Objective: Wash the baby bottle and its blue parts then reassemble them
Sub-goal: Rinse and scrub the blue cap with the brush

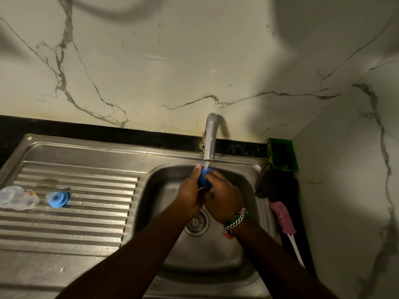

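Observation:
Both hands meet over the sink basin under the running tap. My left hand and my right hand hold a blue bottle part between them, and the water stream falls onto it. Most of that part is hidden by my fingers. On the ribbed drainboard at the left lies the clear baby bottle on its side. Just right of it lies a blue ring part.
A green container stands in the back right corner. In front of it lies a dark scrubber, then a pink bottle brush with a white handle on the dark counter. The marble wall rises behind and at the right.

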Available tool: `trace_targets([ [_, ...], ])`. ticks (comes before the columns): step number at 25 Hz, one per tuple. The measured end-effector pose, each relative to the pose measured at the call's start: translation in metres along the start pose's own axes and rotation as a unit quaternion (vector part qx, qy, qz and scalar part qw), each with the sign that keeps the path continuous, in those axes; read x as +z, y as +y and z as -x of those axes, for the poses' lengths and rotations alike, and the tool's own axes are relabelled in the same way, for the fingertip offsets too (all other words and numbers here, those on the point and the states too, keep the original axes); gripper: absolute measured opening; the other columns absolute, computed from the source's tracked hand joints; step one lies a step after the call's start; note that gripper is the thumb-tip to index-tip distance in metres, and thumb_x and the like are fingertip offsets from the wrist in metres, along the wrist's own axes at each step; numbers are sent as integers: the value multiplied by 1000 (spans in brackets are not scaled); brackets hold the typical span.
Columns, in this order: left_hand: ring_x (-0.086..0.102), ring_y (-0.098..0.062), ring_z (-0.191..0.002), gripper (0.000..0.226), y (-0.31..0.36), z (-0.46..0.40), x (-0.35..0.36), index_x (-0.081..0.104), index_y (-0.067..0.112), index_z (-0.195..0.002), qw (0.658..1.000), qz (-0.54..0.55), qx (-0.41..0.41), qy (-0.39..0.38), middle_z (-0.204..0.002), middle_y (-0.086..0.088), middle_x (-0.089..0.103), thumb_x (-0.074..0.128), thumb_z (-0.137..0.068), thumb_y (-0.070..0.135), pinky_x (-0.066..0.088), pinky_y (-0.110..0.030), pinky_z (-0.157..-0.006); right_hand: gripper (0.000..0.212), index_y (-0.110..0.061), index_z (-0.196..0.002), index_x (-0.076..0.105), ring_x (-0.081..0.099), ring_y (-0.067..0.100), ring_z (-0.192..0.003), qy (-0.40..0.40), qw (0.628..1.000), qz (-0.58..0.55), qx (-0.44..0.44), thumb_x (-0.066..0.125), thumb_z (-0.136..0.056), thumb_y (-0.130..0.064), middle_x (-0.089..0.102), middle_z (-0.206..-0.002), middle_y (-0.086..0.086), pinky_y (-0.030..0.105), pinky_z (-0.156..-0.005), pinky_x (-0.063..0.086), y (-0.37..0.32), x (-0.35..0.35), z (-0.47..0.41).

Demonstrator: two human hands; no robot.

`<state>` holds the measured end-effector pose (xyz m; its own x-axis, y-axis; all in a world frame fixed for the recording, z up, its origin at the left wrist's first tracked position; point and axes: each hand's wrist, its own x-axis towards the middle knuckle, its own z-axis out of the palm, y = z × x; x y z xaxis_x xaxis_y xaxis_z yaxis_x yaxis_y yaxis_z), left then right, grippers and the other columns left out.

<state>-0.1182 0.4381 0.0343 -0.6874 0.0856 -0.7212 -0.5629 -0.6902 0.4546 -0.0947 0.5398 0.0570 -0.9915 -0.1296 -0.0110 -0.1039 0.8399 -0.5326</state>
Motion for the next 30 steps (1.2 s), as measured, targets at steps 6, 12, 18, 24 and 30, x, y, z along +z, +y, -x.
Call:
trace_targets([
  [6,76,-28,-101,42,-6,-4,-8,65,4,-125,997,-26,52,-44,-114,-18,76,59,-101,38,62,-38,-78,27,-21,-111,63,63,4,-94,-9,973,-220,75,61,-92,-2,65,-107,-8,16,-88,52,-5,1,0],
  [12,72,-23,-111,35,11,-2,-13,61,8,-130,954,-212,192,-93,-123,-11,71,65,-96,14,60,-29,-85,29,-13,-114,68,51,8,-54,-10,695,-611,379,61,-98,-36,65,-81,5,19,-48,41,-12,-10,-12],
  [18,74,-22,-106,34,13,7,-26,65,12,-127,935,-255,217,-119,-117,-8,74,67,-93,7,60,-29,-83,46,-9,-105,70,46,5,-39,-25,696,-563,444,64,-91,-53,56,-56,-3,16,-38,37,-15,-7,-28],
  [24,69,-12,-74,26,7,5,-21,63,14,-128,964,-204,128,-109,-113,-17,69,52,-105,22,58,-25,-65,37,-8,-116,68,51,4,-48,-31,635,-650,417,61,-97,-40,64,-91,9,13,-39,40,-18,0,-19],
  [30,73,-24,-93,23,2,-2,-12,66,13,-123,958,-215,149,-115,-125,-21,68,60,-101,16,61,-34,-78,40,-9,-120,67,52,5,-51,-37,593,-697,402,62,-96,-41,65,-90,7,13,-37,40,0,-6,-18],
])
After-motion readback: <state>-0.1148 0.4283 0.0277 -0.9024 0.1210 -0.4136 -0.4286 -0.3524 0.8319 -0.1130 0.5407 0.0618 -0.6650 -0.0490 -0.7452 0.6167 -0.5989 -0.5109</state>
